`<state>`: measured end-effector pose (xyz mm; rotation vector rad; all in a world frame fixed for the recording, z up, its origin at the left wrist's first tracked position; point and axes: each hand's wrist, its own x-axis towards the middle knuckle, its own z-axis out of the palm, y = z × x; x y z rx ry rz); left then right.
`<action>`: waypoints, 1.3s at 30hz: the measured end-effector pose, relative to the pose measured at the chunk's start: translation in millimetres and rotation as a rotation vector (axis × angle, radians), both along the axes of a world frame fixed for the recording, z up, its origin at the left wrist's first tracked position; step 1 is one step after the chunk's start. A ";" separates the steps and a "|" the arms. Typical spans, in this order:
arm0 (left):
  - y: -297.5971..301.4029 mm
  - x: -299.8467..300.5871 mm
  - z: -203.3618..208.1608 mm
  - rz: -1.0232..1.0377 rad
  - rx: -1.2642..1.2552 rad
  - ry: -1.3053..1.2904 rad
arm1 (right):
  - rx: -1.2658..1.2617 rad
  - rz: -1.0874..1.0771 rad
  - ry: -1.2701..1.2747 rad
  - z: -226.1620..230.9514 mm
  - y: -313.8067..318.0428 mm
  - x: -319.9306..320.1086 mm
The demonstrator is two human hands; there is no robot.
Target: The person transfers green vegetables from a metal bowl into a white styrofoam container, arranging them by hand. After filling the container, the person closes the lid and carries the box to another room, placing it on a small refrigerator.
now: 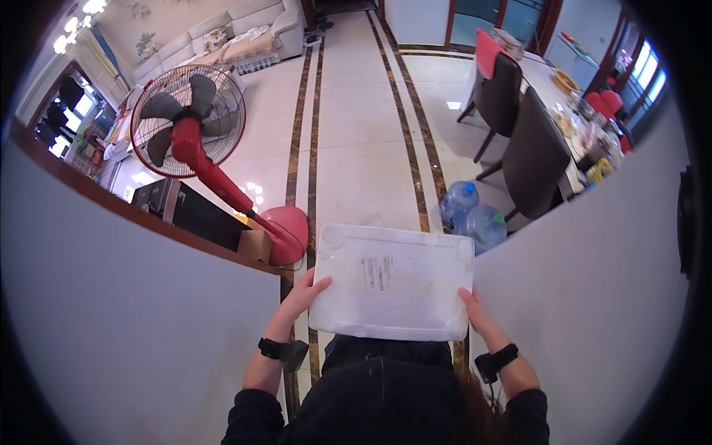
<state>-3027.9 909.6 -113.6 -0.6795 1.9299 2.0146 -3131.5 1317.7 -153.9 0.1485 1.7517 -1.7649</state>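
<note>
Between my two hands I carry a white rectangular plastic box in front of my body, its broad flat face turned up with a printed label on it. My left hand grips the left side, thumb lying on the top face. On the opposite side my right hand holds the edge, with its thumb at the rim. The other fingers of both hands are mostly hidden by the box. Whether this upper face is a lid or the bottom, I cannot tell. Each wrist wears a black strap with a small device.
A red standing fan rises at the left beside a cardboard box. Large blue water bottles stand at the right wall's end. Beyond them are dark chairs and a cluttered table. A sofa sits far left.
</note>
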 end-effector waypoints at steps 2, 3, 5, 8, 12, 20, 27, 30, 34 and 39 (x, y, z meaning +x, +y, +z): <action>-26.7 -44.9 -1.6 0.025 -0.055 0.019 | -0.054 0.076 0.002 5.1 -31.2 -78.0; -37.4 -59.1 -3.0 0.026 -0.076 0.017 | -0.024 0.121 -0.012 8.7 -43.1 -105.9; -51.0 -85.1 -11.5 0.122 -0.047 0.036 | 0.025 0.191 -0.011 9.7 -68.9 -159.5; -76.6 -158.4 -35.5 0.218 -0.017 0.039 | 0.087 0.258 0.043 0.0 -108.9 -260.7; -129.0 -256.5 -49.9 0.196 -0.012 0.003 | 0.058 0.210 -0.020 -16.1 -160.4 -350.4; -246.2 -535.7 -17.7 -0.147 0.010 0.036 | 0.017 -0.030 0.000 2.5 -228.9 -510.5; -265.4 -774.7 -35.4 -0.259 -0.046 0.000 | 0.006 -0.262 -0.048 -25.0 -254.2 -676.5; -262.5 -869.7 -27.7 -0.222 -0.022 -0.007 | -0.105 -0.226 -0.079 -17.3 -251.8 -781.0; -260.9 -977.6 -10.8 -0.166 -0.023 0.007 | -0.080 -0.110 -0.038 -4.0 -241.5 -905.5; -257.9 -1090.7 -18.2 -0.150 -0.034 -0.029 | -0.041 -0.144 -0.123 -27.3 -238.8 -1030.0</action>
